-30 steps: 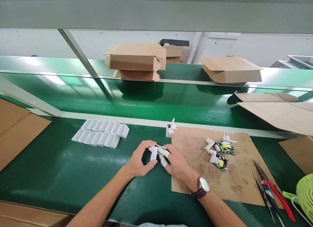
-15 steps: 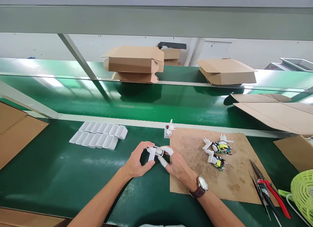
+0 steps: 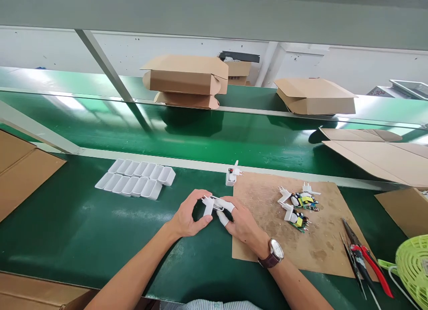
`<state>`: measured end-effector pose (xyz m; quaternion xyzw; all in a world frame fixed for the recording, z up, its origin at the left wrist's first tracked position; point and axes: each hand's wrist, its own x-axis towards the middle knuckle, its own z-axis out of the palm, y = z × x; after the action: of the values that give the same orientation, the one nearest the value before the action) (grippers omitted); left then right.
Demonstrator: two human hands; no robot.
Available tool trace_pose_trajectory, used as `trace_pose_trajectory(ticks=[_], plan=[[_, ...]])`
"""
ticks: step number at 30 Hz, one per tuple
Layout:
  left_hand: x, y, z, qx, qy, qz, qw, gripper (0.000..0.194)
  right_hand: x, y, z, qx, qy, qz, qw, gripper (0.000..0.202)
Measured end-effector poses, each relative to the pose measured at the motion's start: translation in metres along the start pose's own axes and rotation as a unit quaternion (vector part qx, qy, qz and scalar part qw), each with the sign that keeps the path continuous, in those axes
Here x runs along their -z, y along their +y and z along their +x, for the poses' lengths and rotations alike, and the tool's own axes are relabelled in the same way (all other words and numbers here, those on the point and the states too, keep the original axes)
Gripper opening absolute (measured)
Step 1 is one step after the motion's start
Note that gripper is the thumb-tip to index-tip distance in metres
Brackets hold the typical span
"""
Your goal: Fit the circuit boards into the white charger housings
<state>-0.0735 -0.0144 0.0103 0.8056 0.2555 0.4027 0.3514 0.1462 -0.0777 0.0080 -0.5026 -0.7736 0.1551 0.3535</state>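
Observation:
My left hand [image 3: 187,217] pinches a white plug piece [image 3: 208,205] with prongs between thumb and forefinger. Against it is a white adapter case [image 3: 219,203], gripped by my right hand [image 3: 244,222], whose thumb and forefinger wear white finger covers. The two parts meet above the green bench; whether they are fully joined I cannot tell. Just beyond, a similar white case [image 3: 230,178] stands upright with a plug piece at its top. On the cardboard sheet [image 3: 261,221] to the right lie circuit boards [image 3: 303,201] with white plug pieces attached.
Rows of white empty cases [image 3: 133,178] stand at the left. Pliers [image 3: 366,256] and tweezers [image 3: 352,263] lie at the right, beside a lime-green fan [image 3: 414,267]. Cardboard boxes [image 3: 187,80] sit on the shelf behind, and an open carton [image 3: 26,176] is at far left.
My view has tilted slightly downward. Both hands keep hold of the white parts, and the case has turned a little between the fingers.

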Motion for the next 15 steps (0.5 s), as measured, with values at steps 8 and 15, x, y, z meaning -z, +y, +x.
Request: trace_pose_trajectory(ticks=[8,15], plan=[[-0.0006,-0.0005,0.0004,-0.005,0.005,-0.007,1.0,0.044,-0.0063,0.0025,-0.0048,-0.08,0.011,0.039,0.996,0.042],[0.0001,-0.0008,0.0001,0.01,0.004,-0.014,1.0,0.043,-0.002,-0.0009,0.0006,0.004,-0.016,-0.01,1.0,0.043]])
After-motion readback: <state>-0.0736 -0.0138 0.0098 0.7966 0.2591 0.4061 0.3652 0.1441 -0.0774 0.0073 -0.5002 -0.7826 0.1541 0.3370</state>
